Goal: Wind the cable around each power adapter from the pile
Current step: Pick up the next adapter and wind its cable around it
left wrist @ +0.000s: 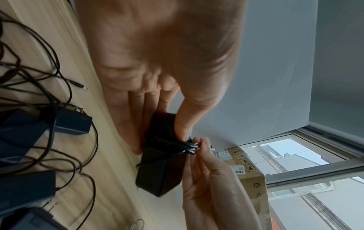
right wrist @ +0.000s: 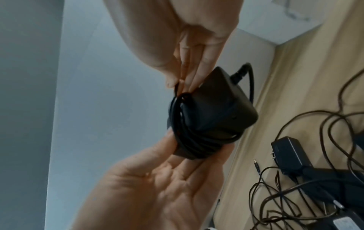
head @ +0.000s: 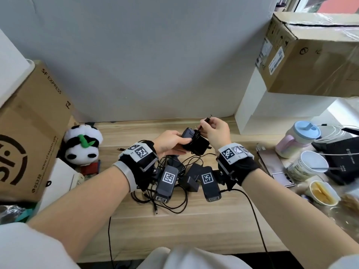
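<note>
While the left hand grips one nearly wound adapter, the right hand pinches its cable end — the pile at 6 o'clock remains tangled.

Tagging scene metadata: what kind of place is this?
Probably an office or storeroom desk: shipping boxes stacked at the sides, a wooden desk against a plain wall, and a mug beside snack cups.

A plush panda lies at the desk's left edge beside an SF Express carton; cups and a lidded bottle crowd its right edge
</note>
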{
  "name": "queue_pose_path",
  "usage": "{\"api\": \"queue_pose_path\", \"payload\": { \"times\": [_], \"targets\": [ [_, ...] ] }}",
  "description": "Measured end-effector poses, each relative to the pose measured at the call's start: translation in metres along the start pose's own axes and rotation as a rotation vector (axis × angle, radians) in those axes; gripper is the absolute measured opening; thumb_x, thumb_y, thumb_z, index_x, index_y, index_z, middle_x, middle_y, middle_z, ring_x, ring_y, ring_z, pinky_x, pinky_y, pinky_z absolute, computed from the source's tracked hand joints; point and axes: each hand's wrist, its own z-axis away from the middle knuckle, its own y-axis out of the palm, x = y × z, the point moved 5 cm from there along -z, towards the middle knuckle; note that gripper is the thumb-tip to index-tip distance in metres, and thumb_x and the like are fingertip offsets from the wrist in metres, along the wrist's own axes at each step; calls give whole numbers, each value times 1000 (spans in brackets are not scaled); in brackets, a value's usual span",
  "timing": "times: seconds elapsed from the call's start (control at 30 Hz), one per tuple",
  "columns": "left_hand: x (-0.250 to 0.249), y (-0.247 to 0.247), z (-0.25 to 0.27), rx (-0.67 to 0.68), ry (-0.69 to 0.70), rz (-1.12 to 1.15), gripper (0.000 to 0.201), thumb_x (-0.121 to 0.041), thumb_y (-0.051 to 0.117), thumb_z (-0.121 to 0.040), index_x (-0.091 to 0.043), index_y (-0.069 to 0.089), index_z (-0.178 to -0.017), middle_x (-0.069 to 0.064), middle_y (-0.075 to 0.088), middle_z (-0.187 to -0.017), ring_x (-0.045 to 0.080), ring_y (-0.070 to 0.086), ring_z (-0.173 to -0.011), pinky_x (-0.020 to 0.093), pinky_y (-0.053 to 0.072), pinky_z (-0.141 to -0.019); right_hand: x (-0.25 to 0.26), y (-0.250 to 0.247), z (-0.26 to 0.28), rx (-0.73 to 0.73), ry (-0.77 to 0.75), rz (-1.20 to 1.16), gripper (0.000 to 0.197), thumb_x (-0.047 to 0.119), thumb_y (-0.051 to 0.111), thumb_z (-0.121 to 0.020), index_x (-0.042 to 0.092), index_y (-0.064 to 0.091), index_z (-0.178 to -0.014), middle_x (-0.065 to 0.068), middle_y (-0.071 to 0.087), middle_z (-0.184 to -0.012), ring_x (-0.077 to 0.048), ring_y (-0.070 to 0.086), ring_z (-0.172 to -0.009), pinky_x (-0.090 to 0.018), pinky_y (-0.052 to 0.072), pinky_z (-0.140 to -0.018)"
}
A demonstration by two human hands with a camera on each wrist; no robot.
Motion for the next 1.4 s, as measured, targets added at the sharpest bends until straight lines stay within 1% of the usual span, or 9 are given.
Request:
{"api": "queue_pose_path", "payload": {
  "times": [0.1, 0.2, 0.33, 0.5, 0.77, 1.0, 1.17, 1.33, 1.4],
  "targets": [
    [9, 14, 4, 52, -46, 31, 4, -9, 57, -92, -7, 58, -88, 9, 64, -85, 19, 65, -77, 26, 56, -75, -12, -11, 10, 38, 134, -57, 10, 8, 60, -89, 3, 58, -97, -3, 60, -76, -12, 58, -66, -17, 54, -61],
    [24, 35, 6, 137, -97, 71, 9, -11, 53, -94, -9, 59, -87, 9, 63, -85, 21, 63, -81, 33, 56, -81, -30, -35, 24, 30, 173, 12, 27, 9, 65, -85, 15, 56, -111, -1, 57, -90, -10, 57, -76, -27, 53, -71],
    [47, 67, 4, 259, -170, 111, 11, -19, 51, -96, -11, 54, -104, 12, 62, -99, 28, 63, -90, 48, 52, -87, -56, -63, 63, 99, 211, 71, 20, 18, 52, -95, 18, 60, -114, -4, 59, -105, -12, 58, -88, -26, 52, -75],
    [77, 121, 6, 444, -302, 90, 37, -29, 52, -94, -12, 53, -127, 15, 57, -126, 35, 59, -112, 51, 53, -85, -100, -105, 123, 35, 436, -112, 18, 28, 44, -98, 18, 59, -103, -4, 58, -90, -13, 59, -71, -17, 50, -58],
    [116, 223, 37, 609, -426, -292, 26, -39, 53, -92, -17, 55, -106, 9, 57, -99, 24, 61, -84, 34, 54, -73, -139, -195, 212, -188, 581, -177, 29, 33, 58, -90, 12, 63, -110, 0, 59, -81, -9, 55, -63, -17, 38, -49],
    [146, 311, 66, 767, -417, -447, 30, -54, 52, -88, -25, 61, -92, -7, 60, -76, 6, 49, -58, 18, 38, -61, -168, -267, 289, -322, 626, -286, 34, 26, 60, -90, 1, 63, -113, -2, 56, -76, -8, 52, -60, -15, 47, -57],
    [182, 354, 73, 706, -459, -384, 21, -14, 67, -85, -22, 49, -91, -3, 60, -92, 5, 55, -62, 18, 40, -67, -201, -299, 340, -477, 608, -476, 20, 23, 57, -92, 6, 64, -100, -6, 65, -83, -8, 61, -62, -18, 52, -67],
    [224, 383, 67, 611, -485, -392, 13, -17, 65, -88, -16, 53, -90, 1, 61, -89, 11, 59, -73, 17, 44, -67, -244, -308, 377, -557, 673, -668, 24, 17, 57, -92, 2, 61, -111, -10, 66, -93, -16, 62, -76, -18, 55, -71],
    [241, 389, 58, 569, -479, -399, 17, -17, 65, -88, -8, 57, -100, 9, 64, -103, 19, 62, -89, 22, 45, -80, -263, -306, 385, -563, 705, -720, 26, 17, 57, -93, 0, 61, -111, -9, 66, -94, -16, 63, -77, -18, 55, -71]
  ]
}}
